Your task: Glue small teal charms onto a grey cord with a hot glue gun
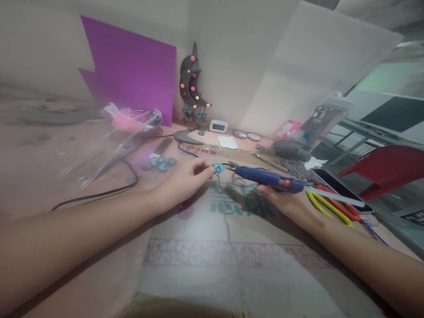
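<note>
My left hand (185,179) is closed in a pinch on a small turquoise flower-shaped ornament (218,168), from which a grey strand hangs down. My right hand (286,201) grips a blue hot glue gun (265,177). Its metal nozzle points left, close to the ornament; whether the two touch I cannot tell. A whitish glue stick (334,195) sticks out of the back of the gun. Under both hands lies a pale printed sheet (195,227) with green characters. More turquoise ornaments (160,163) lie left of my left hand.
A dark cord (99,194) crosses the left side. Behind are a grey crescent (187,136), a hanging moon decoration (190,84), a small clock (218,126) and a purple board (139,70). Grey yarn (289,151), a phone (331,181) and yellow-and-red-handled tools (331,207) lie right.
</note>
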`<control>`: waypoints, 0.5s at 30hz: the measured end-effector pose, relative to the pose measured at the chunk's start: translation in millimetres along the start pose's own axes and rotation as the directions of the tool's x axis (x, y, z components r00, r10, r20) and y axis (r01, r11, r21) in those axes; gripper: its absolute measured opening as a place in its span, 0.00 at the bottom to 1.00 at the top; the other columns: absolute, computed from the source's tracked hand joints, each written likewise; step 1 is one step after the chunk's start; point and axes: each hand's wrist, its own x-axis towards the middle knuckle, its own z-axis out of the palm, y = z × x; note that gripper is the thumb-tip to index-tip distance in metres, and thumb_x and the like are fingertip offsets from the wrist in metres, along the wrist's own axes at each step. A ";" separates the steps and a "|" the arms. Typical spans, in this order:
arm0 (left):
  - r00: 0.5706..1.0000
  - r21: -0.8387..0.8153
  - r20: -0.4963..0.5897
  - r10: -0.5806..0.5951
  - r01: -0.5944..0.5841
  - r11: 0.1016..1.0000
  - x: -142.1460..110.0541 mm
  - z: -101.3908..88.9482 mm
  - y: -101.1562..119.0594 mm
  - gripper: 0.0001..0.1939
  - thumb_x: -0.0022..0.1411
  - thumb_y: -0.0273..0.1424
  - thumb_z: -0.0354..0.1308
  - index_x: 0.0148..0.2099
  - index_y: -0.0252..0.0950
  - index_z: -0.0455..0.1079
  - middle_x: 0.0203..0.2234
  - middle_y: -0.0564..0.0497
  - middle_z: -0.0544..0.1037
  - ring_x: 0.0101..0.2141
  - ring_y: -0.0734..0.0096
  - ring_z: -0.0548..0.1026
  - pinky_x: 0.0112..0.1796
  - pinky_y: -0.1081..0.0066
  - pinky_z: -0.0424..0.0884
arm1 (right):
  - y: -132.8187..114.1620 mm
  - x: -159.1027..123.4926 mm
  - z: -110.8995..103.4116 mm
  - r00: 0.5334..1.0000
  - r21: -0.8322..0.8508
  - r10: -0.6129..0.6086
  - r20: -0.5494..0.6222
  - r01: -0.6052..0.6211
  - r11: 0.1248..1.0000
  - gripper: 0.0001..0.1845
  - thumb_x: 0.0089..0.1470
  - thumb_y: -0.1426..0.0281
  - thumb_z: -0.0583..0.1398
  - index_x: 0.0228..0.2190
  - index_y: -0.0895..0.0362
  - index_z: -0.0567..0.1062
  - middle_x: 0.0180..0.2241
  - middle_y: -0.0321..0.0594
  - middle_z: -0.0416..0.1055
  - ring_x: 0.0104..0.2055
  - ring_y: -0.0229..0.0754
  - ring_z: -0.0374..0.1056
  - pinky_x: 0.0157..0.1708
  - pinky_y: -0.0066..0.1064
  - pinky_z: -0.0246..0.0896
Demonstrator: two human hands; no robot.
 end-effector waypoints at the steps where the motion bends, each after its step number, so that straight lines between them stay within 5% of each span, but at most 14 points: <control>1: 1.000 -0.009 0.004 -0.010 0.010 1.000 0.7 -0.1 -1.1 0.14 0.66 0.43 0.53 0.34 0.39 0.66 0.16 0.59 0.64 0.11 0.80 0.61 0.11 0.78 0.55 | 1.3 1.6 -1.7 1.000 -0.006 0.024 -0.008 -0.024 1.000 0.15 0.52 0.55 0.60 0.22 0.51 0.73 0.24 0.36 0.73 0.28 0.45 0.70 0.31 0.36 0.66; 5: 0.996 -0.075 0.074 -0.053 0.058 0.995 0.8 1.0 -5.8 0.16 0.67 0.47 0.50 0.37 0.40 0.64 0.14 0.60 0.61 0.08 0.77 0.59 0.07 0.77 0.53 | 5.8 10.5 -8.0 0.998 0.092 0.059 -0.024 -0.057 0.994 0.23 0.60 0.55 0.52 0.21 0.52 0.75 0.23 0.36 0.72 0.28 0.42 0.69 0.33 0.33 0.64; 10: 0.999 -0.045 0.037 0.005 -0.003 0.999 1.2 2.6 -9.1 0.15 0.66 0.46 0.52 0.36 0.39 0.67 0.18 0.58 0.64 0.10 0.80 0.60 0.07 0.79 0.53 | 8.8 27.0 -10.7 0.991 0.401 0.099 -0.088 -0.056 0.914 0.16 0.57 0.55 0.59 0.32 0.53 0.78 0.32 0.38 0.77 0.33 0.41 0.72 0.27 0.29 0.64; 15: 0.996 -0.072 0.069 -0.060 0.065 0.995 0.7 2.4 -7.9 0.17 0.66 0.48 0.51 0.38 0.40 0.66 0.18 0.59 0.63 0.09 0.80 0.60 0.07 0.78 0.55 | 5.5 62.6 -16.0 0.979 0.294 0.166 -0.114 -0.127 0.947 0.19 0.51 0.56 0.64 0.38 0.56 0.79 0.38 0.43 0.79 0.35 0.43 0.74 0.24 0.27 0.64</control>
